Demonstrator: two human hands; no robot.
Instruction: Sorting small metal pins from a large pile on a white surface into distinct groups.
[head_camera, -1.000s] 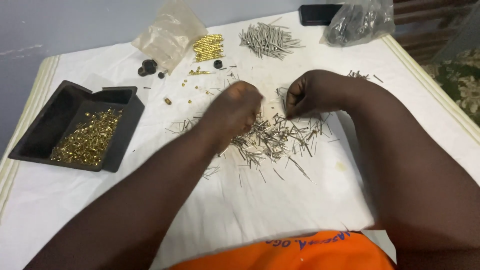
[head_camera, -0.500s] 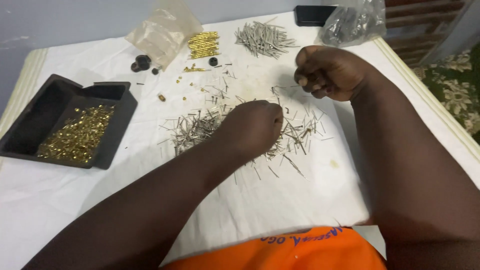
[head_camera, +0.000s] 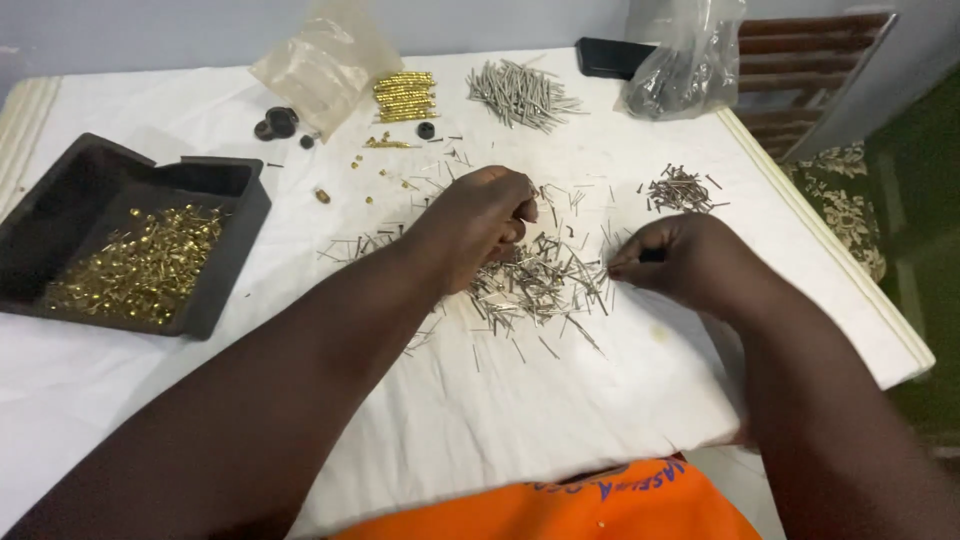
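Observation:
A loose heap of thin silver metal pins (head_camera: 548, 285) lies on the white cloth in the middle of the table. My left hand (head_camera: 480, 222) rests on the heap's left side, knuckles up and fingers curled down into the pins. My right hand (head_camera: 682, 262) is at the heap's right edge, thumb and fingertips pinched together on a pin. A small separate cluster of pins (head_camera: 678, 190) lies just beyond my right hand.
A black tray (head_camera: 222, 182) holding small brass pieces (head_camera: 140, 265) sits at the left. At the back are stacked brass parts (head_camera: 404, 96), a tidy bundle of pins (head_camera: 520, 95), black round bits (head_camera: 280, 122), two plastic bags (head_camera: 322, 62) (head_camera: 682, 62) and a black flat object (head_camera: 608, 57). The table edge (head_camera: 835, 255) runs down the right.
My right hand came down from the far right, near the small cluster, to the heap's right edge. My left hand shifted slightly back along the heap.

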